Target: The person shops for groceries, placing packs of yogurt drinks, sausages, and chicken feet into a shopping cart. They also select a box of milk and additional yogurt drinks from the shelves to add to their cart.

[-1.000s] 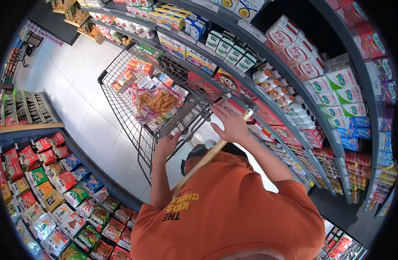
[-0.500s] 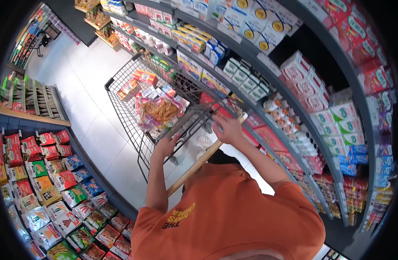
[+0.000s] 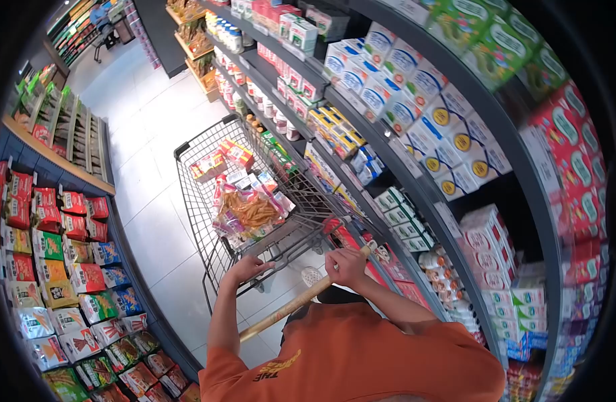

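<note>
The cart [image 3: 181, 149] stands close alongside the shelves [image 3: 499, 120]; a veer right could scrape it against their stock. The left hand [image 3: 244, 270] is at the cart's handle, though its grip cannot be told. Inside, the bag of snacks [image 3: 251, 209] lies heaped and could slide if jolted. The pole [image 3: 281, 311] slants before the body and could snag. The right hand [image 3: 346, 268] is curled closed beside it, its contents hidden.

Orange T-shirt, dark legwear

The person wears an orange short-sleeved T-shirt [image 3: 388, 355] with yellow and black lettering [image 3: 278, 368] on the front, dark legwear [image 3: 340, 296], and a pale shoe [image 3: 313, 276] with small dark specks.
</note>
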The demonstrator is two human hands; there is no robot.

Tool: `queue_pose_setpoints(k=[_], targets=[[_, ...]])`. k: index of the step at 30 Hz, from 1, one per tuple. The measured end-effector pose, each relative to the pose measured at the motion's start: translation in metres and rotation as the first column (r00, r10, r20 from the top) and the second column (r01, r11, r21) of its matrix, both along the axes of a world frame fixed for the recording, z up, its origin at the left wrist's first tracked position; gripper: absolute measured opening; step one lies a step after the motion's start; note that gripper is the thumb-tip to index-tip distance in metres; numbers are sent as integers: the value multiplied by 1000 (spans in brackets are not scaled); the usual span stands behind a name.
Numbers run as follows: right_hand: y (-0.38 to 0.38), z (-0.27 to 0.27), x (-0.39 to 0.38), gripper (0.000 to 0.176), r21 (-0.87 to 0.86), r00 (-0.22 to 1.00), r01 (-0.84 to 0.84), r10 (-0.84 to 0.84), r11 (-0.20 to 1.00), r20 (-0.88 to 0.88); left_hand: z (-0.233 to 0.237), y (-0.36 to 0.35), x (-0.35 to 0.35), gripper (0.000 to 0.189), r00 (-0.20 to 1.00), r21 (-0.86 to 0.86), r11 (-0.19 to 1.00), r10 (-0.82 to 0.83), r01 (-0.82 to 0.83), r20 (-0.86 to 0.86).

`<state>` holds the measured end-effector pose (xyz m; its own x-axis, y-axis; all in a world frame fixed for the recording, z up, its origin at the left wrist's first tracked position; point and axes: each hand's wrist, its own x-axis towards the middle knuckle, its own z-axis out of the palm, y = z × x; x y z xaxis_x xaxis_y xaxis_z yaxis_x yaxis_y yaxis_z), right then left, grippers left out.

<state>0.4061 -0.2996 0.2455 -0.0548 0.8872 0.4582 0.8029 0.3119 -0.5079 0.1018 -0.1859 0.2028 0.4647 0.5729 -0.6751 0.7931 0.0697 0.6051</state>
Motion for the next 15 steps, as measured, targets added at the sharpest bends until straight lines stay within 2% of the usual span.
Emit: queue_pose_setpoints(k=[2,5,6,8,11,15], targets=[[15,1,-2,7,10,999,-21,21,1000,32,-3,14,-5,73,998,49,997,-62,61,20],[39,4,-8,8,-32,999,-31,32,999,32,-18,35,-14,63,998,41,998,-40,38,53],[46,6,-12,7,-9,999,-30,30,1000,21,-10,45,-15,64,995,25,995,-97,97,-19],[65,7,-19,8,41,1000,-30,30,999,4,-7,58,-19,67,995,23,995,-97,98,-39],[82,0,-23,9,-72,998,-40,44,997,47,-2,82,-25,70,995,28,995,-99,99,-29],[119,6,-44,9,-50,999,-42,43,998,18,-1,116,-43,71,994,30,994,-102,103,-35]])
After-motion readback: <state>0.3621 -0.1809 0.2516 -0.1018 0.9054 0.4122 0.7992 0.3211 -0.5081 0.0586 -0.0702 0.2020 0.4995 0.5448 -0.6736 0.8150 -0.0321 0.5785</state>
